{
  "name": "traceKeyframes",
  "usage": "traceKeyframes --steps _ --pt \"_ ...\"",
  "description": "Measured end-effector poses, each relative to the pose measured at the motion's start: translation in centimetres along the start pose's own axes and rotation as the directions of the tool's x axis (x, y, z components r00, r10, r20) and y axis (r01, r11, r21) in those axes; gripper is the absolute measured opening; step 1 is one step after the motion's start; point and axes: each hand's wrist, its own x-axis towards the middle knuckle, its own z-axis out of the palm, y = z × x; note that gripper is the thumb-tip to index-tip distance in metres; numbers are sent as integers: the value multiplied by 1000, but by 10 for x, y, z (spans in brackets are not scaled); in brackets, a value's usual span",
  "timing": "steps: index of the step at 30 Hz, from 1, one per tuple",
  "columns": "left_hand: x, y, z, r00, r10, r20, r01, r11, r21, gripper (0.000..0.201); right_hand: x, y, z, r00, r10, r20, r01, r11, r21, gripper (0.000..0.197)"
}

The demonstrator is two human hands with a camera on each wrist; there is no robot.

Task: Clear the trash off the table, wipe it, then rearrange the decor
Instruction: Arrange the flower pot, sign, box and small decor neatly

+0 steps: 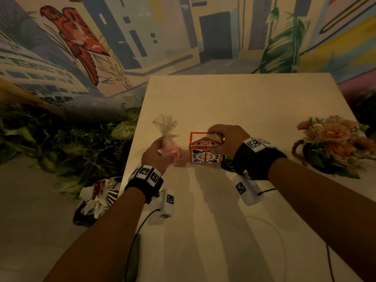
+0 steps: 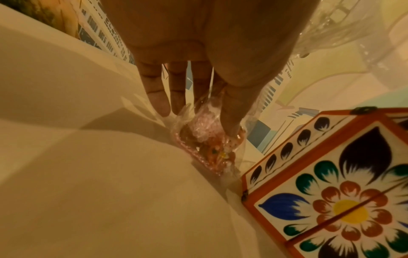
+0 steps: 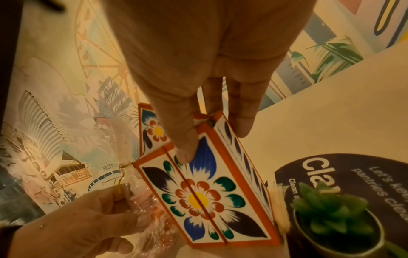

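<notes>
A small house-shaped box [image 1: 204, 150] with orange edges and painted flowers stands near the middle of the cream table [image 1: 244, 98]. My right hand [image 1: 225, 139] grips its roof from above, thumb on the front face [image 3: 198, 183]. Just left of it, my left hand [image 1: 157, 153] pinches a clear cellophane gift bag [image 1: 166, 127] with pink contents at its tied neck. The bag's bottom [image 2: 209, 144] touches the table beside the box [image 2: 331, 200]. My left hand [image 3: 88, 218] also shows in the right wrist view.
A pot of peach artificial flowers [image 1: 333, 143] stands at the table's right edge. A small green succulent pot [image 3: 335, 223] sits on a black round sign [image 3: 353, 171] right of the box. Crumpled trash in a bag [image 1: 97, 198] lies on the floor left of the table, beside foliage.
</notes>
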Motion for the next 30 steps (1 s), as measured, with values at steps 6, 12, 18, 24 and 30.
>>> traceKeyframes --steps 6,12,18,24,30 --pt "8 0 1 1000 1 0 -1 999 46 53 1 1 2 1000 4 2 -4 1000 14 53" --pt "9 2 2 1000 -10 4 10 997 76 48 3 1 5 1000 4 -17 -3 999 38 54" --pt "5 6 2 1000 -6 9 5 999 52 44 6 2 5 1000 -12 -17 12 1000 27 55" --pt "-6 4 -14 995 -103 -9 103 978 181 61 -9 15 -6 999 8 -54 -5 999 47 83" --pt "-74 34 -43 927 359 -104 -315 901 299 17 -38 53 -22 998 57 -15 -58 998 -29 77"
